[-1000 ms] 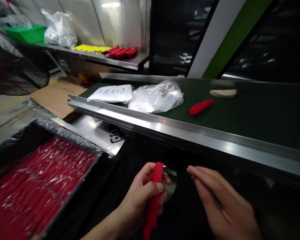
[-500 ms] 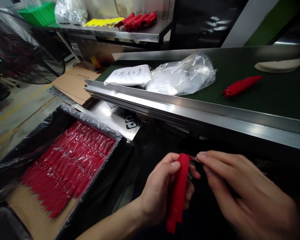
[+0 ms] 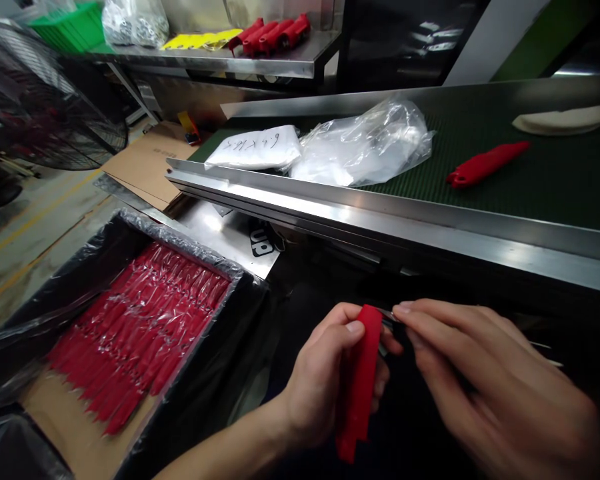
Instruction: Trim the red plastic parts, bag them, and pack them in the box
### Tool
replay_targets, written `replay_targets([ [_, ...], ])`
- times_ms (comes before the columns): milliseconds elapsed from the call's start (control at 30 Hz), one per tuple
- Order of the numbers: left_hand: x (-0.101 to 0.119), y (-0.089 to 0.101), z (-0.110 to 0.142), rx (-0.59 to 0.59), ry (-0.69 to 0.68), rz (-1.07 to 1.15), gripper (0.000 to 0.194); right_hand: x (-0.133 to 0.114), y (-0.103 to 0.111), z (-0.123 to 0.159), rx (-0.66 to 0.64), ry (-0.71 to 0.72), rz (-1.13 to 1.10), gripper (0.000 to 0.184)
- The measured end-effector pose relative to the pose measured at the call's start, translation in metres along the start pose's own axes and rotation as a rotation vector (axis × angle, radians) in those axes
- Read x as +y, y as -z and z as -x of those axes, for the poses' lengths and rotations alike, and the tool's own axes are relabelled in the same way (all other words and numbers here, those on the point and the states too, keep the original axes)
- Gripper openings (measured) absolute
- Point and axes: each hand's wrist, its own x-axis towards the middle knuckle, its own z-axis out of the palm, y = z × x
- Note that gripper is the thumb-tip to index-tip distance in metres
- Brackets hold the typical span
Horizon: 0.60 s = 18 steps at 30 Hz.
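Note:
My left hand (image 3: 325, 373) is closed around a long red plastic part (image 3: 359, 387), held upright with its thumb pressed near the top end. The part's lower end is stepped. My right hand (image 3: 485, 373) pinches a thin metal piece (image 3: 387, 313) between thumb and fingertips, at the part's upper edge. The exact kind of this metal piece is too small to tell, and whether it touches the part I cannot tell. Behind the red part, the left fingers are partly hidden.
A box lined with black plastic (image 3: 190, 393) holds rows of bagged red parts (image 3: 140, 320) at the left. Ahead runs a green conveyor belt (image 3: 485, 207) with a metal rail, bearing plastic bags (image 3: 365, 147), a red part (image 3: 487, 165) and a pale curved piece (image 3: 563, 121). A fan (image 3: 45, 93) stands far left.
The camera view has shifted slightly. Both hands keep their hold, and the metal piece stays at the top of the red part with little visible movement.

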Motion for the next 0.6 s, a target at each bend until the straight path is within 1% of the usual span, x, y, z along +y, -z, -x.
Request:
replay_targets([
  [233, -0.0001, 0.0008, -0.0006, 0.001, -0.027, -0.032, 0.028, -0.0010, 0.0005, 0.0001, 0.001, -0.012, 0.030, 0.030],
  [467, 0.0009, -0.0007, 0.0012, 0.019, -0.008, -0.076, 0.027, 0.0009, 0.0013, 0.0006, -0.027, 0.026, 0.053, 0.030],
  [600, 0.0002, 0.0002, -0.0002, 0.018, -0.030, -0.046, 0.025, 0.0012, 0.0016, 0.0044, -0.054, 0.065, 0.049, 0.033],
])
